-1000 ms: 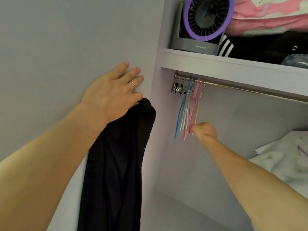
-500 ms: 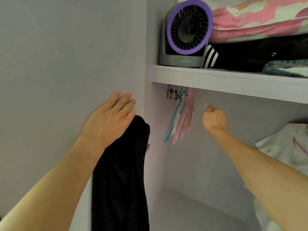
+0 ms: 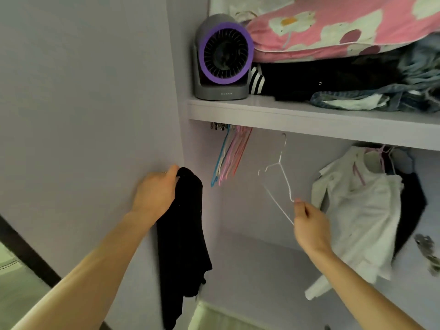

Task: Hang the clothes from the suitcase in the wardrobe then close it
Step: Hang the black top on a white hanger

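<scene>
My left hand grips the top of a black garment, which hangs down along the wardrobe's left side panel. My right hand pinches the lower corner of a white wire hanger and holds it free in the air inside the wardrobe, its hook pointing up just below the shelf. A bunch of blue, pink and white hangers hangs under the shelf at the left. The rail is hidden behind the shelf edge.
A white top and a dark garment hang at the right. On the shelf stand a grey fan with a purple ring, a pink flowered quilt and folded dark clothes and jeans.
My right hand has pulled a white hanger out of the bunch and brought it down and to the right. My left hand has curled round the black garment's top. The view has tilted upward.
</scene>
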{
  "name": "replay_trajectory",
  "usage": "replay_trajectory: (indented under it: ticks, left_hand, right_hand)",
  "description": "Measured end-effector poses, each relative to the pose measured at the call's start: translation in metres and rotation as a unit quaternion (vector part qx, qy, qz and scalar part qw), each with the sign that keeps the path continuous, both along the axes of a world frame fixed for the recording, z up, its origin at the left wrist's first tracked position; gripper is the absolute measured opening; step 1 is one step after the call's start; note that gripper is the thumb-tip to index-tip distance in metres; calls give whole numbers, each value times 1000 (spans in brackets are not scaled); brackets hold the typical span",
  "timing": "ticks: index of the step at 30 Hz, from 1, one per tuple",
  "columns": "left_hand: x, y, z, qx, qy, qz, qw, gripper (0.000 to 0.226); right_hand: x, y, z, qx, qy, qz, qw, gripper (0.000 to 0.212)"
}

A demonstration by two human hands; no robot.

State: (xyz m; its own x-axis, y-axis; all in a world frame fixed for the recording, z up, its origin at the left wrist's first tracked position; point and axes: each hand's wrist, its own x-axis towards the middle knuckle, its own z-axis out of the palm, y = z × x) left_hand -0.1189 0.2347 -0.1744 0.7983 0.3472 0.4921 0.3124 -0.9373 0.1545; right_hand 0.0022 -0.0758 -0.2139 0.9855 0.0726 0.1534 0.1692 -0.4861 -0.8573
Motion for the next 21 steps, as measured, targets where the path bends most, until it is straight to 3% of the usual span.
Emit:
replay_trajectory:
  ticks: [1,3,4,6,10,16,17,21]
  left_hand:
    - [1,-15,-1,-155,-23,7,988,14]
    - [9,-40,-11,-439,-81,10,895,22]
    - [14,-52,-15,-530,-100,14,842,23]
    - [16,-83,-30,-628,-56,30,776,33]
    - [16,-151,-45,-693,118,17,711,46]
    - [16,-204,-50,-789,112,-17,604,33]
    - [18,-209,-49,-789,115,-31,603,31]
    - [24,-223,-39,-736,150,-84,654,37]
  right_hand:
    - [-14,-14,-2,16,8,-3,1000,45]
    - [-36,-32,-2,59,25,-6,998,48]
    - [-46,-40,-2,80,36,-3,996,48]
    - [-69,-58,-3,134,75,0,988,53]
    - [-107,-85,-1,266,139,17,954,54]
    - [-137,-129,-18,241,171,-10,955,49]
    - [-140,-137,-21,229,173,-10,958,49]
    - [-141,-154,-20,160,194,47,967,44]
